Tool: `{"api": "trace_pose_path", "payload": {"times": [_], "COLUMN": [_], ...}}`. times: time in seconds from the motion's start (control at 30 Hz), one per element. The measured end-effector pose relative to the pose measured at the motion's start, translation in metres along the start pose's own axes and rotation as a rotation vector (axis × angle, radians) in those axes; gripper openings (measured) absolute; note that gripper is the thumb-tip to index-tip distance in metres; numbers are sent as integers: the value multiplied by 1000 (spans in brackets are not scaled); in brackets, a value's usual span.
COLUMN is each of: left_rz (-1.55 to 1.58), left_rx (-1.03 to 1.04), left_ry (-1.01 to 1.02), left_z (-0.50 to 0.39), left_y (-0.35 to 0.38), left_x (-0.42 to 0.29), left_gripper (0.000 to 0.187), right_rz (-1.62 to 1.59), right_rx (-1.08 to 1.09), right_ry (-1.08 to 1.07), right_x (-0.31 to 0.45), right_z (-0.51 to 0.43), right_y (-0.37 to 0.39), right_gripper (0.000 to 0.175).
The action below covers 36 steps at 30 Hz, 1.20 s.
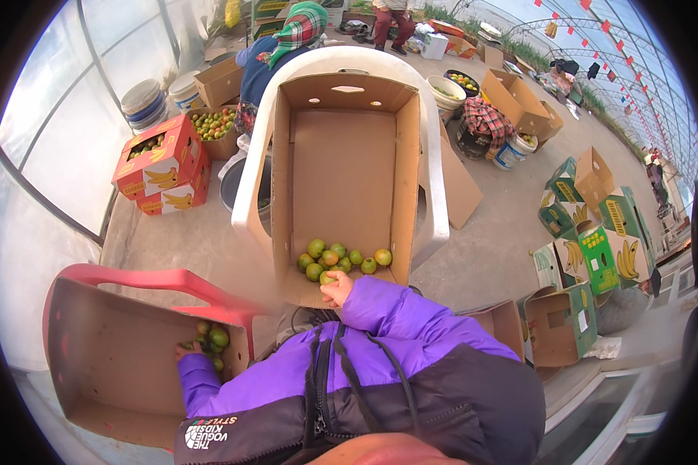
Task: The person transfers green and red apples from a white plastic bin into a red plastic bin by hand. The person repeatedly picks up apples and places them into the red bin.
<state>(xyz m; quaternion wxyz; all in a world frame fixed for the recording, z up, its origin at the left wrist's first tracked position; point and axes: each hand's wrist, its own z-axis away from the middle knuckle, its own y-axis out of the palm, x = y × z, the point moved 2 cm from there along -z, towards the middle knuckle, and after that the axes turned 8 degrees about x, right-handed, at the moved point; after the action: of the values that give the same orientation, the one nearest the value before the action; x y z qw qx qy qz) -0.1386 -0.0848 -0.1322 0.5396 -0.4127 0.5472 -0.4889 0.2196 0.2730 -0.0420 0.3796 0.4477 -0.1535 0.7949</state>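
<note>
A cardboard box (343, 174) rests on a white plastic chair (250, 192) in front of me. Several green and orange-tinged tomatoes (317, 248) lie along its near end. My right hand (338, 289) is at that end, with its fingers on a yellowish-green tomato (326, 278). To my left, a second cardboard box (116, 354) sits on a red plastic chair (151, 278). My left hand (187, 350) reaches into it beside a small group of green tomatoes (218, 336). The sleeve and tomatoes partly hide its fingers, so its grip is unclear.
Stacked red banana boxes (157, 160) and lidded buckets (143, 104) stand at the left. A person in a checked headscarf (298, 29) is behind the chair. Green banana boxes (602, 256) are piled at the right. Tomato-filled buckets (515, 152) stand farther back.
</note>
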Motion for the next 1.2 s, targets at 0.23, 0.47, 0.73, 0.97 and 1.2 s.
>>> {"api": "trace_pose_path", "payload": {"times": [0.23, 0.47, 0.73, 0.97, 1.2], "left_rz": [95, 549, 1073, 780, 1126], "left_rx": [329, 354, 590, 851, 290], "left_ry": [63, 100, 727, 1285, 433], "left_z": [6, 67, 167, 221, 120], "left_y": [-16, -23, -129, -121, -84], "left_x": [0, -15, -200, -274, -138], "left_gripper": [66, 57, 38, 55, 18], "right_rz": [21, -11, 34, -306, -205], "right_rx": [15, 63, 515, 544, -263], "right_ry": [0, 20, -89, 4, 75], "right_x": [-1, -2, 24, 25, -8], "right_z": [3, 7, 32, 50, 5], "right_y": [1, -5, 13, -4, -43], "right_gripper": [58, 55, 56, 54, 64]}}
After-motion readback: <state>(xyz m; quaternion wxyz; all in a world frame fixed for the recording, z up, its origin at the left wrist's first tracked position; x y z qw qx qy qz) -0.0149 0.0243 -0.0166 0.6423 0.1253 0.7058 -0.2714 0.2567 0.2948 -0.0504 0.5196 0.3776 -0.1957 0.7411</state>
